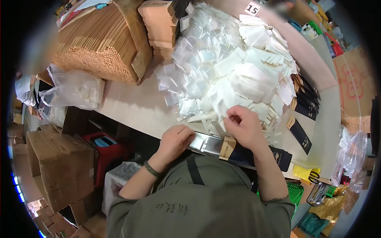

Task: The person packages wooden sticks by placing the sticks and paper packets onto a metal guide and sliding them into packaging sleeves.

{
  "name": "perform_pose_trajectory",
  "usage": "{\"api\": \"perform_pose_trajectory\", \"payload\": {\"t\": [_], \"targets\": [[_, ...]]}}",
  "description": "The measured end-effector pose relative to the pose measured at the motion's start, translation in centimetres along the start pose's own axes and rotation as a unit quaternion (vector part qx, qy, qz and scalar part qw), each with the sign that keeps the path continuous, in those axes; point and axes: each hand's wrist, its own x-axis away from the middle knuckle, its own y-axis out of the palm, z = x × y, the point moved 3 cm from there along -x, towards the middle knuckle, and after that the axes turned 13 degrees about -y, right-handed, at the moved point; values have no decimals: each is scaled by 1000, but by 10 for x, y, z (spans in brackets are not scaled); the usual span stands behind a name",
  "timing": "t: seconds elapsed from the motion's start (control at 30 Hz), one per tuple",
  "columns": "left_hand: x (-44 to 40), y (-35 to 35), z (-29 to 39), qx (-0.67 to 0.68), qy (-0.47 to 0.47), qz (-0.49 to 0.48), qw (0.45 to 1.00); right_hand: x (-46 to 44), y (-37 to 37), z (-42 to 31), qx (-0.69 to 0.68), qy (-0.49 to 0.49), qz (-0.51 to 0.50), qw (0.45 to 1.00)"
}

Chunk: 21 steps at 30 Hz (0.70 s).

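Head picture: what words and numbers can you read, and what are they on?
"15" on the white card.
Green top: print too blurred to read.
Black packets: print too small to read.
Red-printed carton: too blurred to read.
Tan stack: print too small to read.

Packet heap (pixel 254 77) right of apparent stick bundle (pixel 95 57)

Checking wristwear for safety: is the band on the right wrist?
No, the dark band circles the wrist of the left hand, while the right hand has a bare wrist.
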Motion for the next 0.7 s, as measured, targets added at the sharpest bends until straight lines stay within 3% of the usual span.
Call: {"api": "perform_pose_trajectory", "payload": {"t": [0.07, 0.13, 0.17, 0.2, 0.23, 0.27, 0.33, 0.4, 0.43, 0.5, 0.53, 0.57, 0.6, 0.63, 0.67, 0.7], "targets": [[-3, -8, 11, -23, -30, 37, 999, 2, 20, -15, 90, -85, -73, 990], [-10, -28, -1, 13, -76, 127, 989, 9, 44, -26, 241, -168, -188, 937], [-21, -47, -10, -2, -72, 176, 982, 16, 57, -21, 241, -181, -198, 932], [-39, -76, -13, -53, -61, 220, 972, 26, 75, -8, 242, -194, -210, 927], [-61, -112, -14, -39, 14, 274, 961, 32, 84, -1, 243, -208, -224, 921], [-81, -154, 2, -112, 67, 327, 936, 31, 80, -6, 247, -200, -223, 922], [-114, -224, 29, -228, 53, 415, 879, 28, 69, -16, 252, -187, -222, 923], [-159, -276, 28, -336, 43, 409, 847, 21, 72, -18, 169, -118, -203, 957], [-187, -286, 1, -376, -51, 303, 874, 17, 73, -18, 128, -84, -188, 970], [-239, -295, -45, -432, -222, 96, 869, 19, 100, 10, 251, -65, -223, 940], [-244, -290, -44, -424, -126, 157, 883, 23, 107, 24, 260, -85, -229, 934], [-247, -284, -42, -420, -27, 215, 881, 31, 100, 14, 235, -169, -170, 942], [-247, -280, -27, -478, -50, 221, 848, 33, 96, 1, 277, -204, -148, 927], [-237, -277, -3, -455, -67, 224, 859, 33, 89, -5, 261, -211, -124, 934], [-232, -277, 16, -439, -156, 168, 869, 34, 83, -11, 238, -207, -109, 943], [-228, -278, 21, -444, -148, 168, 868, 28, 76, -18, 238, -227, -87, 940]]}}
